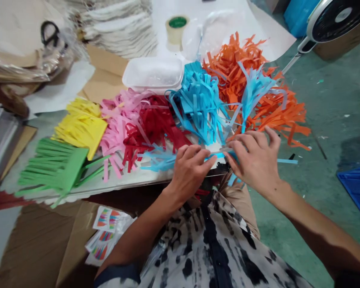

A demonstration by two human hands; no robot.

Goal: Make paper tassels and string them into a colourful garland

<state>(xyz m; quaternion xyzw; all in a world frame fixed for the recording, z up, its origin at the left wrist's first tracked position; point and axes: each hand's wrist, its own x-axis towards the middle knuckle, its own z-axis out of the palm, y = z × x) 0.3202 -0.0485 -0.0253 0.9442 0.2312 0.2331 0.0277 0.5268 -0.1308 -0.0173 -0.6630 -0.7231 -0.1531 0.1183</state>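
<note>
Both hands hold one light blue paper tassel (pixel 159 159) stretched sideways at the table's front edge. My left hand (pixel 189 170) pinches it near the fringe on the left, and my right hand (pixel 255 160) grips the twisted middle a short way off. More blue strips hang below my right hand. Just beyond the hands lies a pile of blue fringed paper (pixel 198 104), with orange fringed paper (pixel 237 68) to its right. Another blue tassel (pixel 253 94) rests on the orange pile. Dark red fringe (pixel 156 128) and pink fringe (pixel 123 116) lie to the left.
Farther left are yellow fringe (pixel 78 124) and green fringe (pixel 52 168). Behind stand a clear plastic tub (pixel 153 74), a tape roll (pixel 177 30), black-handled scissors (pixel 50 34) and stacked white cords (pixel 117 24). A fan (pixel 333 24) and a blue crate (pixel 358 192) are at right.
</note>
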